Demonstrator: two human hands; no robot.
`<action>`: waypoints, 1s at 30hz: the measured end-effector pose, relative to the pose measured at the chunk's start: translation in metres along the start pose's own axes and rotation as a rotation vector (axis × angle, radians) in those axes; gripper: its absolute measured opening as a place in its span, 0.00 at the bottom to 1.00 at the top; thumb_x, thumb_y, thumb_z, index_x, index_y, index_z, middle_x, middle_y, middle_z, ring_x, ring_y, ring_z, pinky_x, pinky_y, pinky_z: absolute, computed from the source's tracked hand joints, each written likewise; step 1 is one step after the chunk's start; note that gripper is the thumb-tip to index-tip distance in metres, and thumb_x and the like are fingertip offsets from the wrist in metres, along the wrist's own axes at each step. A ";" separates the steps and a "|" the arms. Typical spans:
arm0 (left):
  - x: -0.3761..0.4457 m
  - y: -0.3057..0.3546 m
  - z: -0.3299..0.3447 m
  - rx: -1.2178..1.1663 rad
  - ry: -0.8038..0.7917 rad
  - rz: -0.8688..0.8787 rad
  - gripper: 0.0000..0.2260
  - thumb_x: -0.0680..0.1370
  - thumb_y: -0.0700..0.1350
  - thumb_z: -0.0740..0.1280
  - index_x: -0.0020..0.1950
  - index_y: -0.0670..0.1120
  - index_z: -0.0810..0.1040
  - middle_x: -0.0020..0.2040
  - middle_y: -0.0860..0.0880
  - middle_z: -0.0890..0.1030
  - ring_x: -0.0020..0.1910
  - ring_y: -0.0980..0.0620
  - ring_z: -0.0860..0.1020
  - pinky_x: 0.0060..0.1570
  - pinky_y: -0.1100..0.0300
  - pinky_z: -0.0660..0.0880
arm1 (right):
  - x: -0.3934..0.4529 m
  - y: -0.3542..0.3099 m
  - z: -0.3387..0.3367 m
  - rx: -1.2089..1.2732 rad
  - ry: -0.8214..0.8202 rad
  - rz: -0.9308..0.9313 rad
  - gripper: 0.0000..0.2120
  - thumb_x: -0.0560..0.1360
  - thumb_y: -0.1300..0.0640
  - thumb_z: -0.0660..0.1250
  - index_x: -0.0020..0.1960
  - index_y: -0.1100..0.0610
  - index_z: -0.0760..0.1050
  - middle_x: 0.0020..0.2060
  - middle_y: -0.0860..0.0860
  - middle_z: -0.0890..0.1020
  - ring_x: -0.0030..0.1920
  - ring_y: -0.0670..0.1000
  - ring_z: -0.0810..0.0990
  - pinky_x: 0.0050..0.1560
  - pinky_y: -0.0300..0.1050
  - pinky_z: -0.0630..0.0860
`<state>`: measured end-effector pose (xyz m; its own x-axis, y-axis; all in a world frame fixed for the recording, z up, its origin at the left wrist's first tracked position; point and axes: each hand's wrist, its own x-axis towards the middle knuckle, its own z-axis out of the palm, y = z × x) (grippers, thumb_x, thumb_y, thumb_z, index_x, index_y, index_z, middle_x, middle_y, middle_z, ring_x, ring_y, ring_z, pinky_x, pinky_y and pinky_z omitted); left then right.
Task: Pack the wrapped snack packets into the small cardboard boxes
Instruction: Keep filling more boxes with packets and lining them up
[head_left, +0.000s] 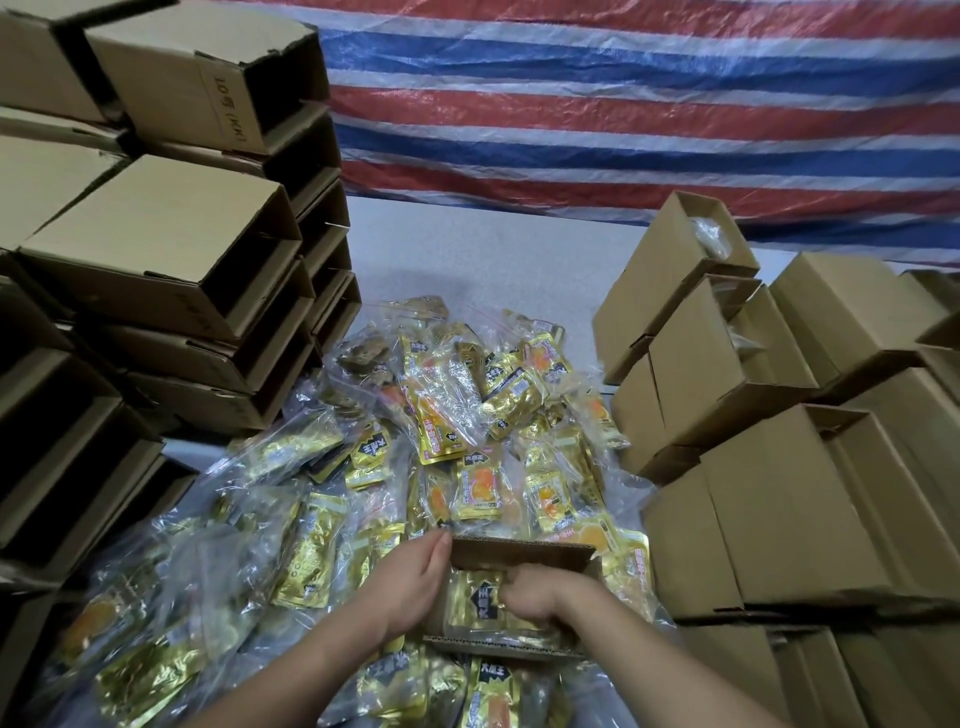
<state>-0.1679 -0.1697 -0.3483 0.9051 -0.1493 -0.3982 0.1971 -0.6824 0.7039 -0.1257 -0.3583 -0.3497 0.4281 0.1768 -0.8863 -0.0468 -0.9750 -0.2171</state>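
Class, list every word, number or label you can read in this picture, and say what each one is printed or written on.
"10" with blurred handwriting after it: side of the top cardboard box in the left stack.
Three large black characters, seemingly "大胆王": gold packet at the bottom edge.
Other packet print in the snack pile: too small or blurred.
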 end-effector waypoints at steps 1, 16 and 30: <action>0.000 0.000 0.001 -0.005 0.002 -0.001 0.14 0.86 0.55 0.49 0.50 0.57 0.73 0.43 0.57 0.79 0.44 0.63 0.77 0.41 0.69 0.68 | 0.002 -0.001 0.000 -0.011 -0.005 -0.002 0.22 0.83 0.55 0.52 0.71 0.65 0.69 0.63 0.61 0.77 0.44 0.53 0.79 0.39 0.44 0.75; 0.010 -0.007 0.001 -0.009 0.006 0.015 0.19 0.85 0.58 0.49 0.64 0.53 0.76 0.51 0.61 0.75 0.48 0.66 0.72 0.44 0.75 0.62 | -0.005 0.007 0.011 -0.018 0.105 -0.054 0.28 0.81 0.44 0.53 0.77 0.57 0.63 0.76 0.57 0.66 0.73 0.59 0.68 0.72 0.50 0.67; 0.018 -0.014 -0.055 -0.029 0.290 -0.039 0.09 0.85 0.50 0.58 0.56 0.51 0.77 0.49 0.57 0.79 0.46 0.61 0.77 0.49 0.61 0.76 | -0.041 0.006 -0.047 0.042 0.691 -0.387 0.20 0.83 0.45 0.54 0.69 0.52 0.73 0.60 0.48 0.79 0.60 0.48 0.76 0.61 0.44 0.72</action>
<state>-0.1333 -0.1241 -0.3332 0.9657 0.0905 -0.2433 0.2408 -0.6625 0.7093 -0.1009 -0.3782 -0.2953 0.8837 0.3655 -0.2924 0.1921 -0.8528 -0.4856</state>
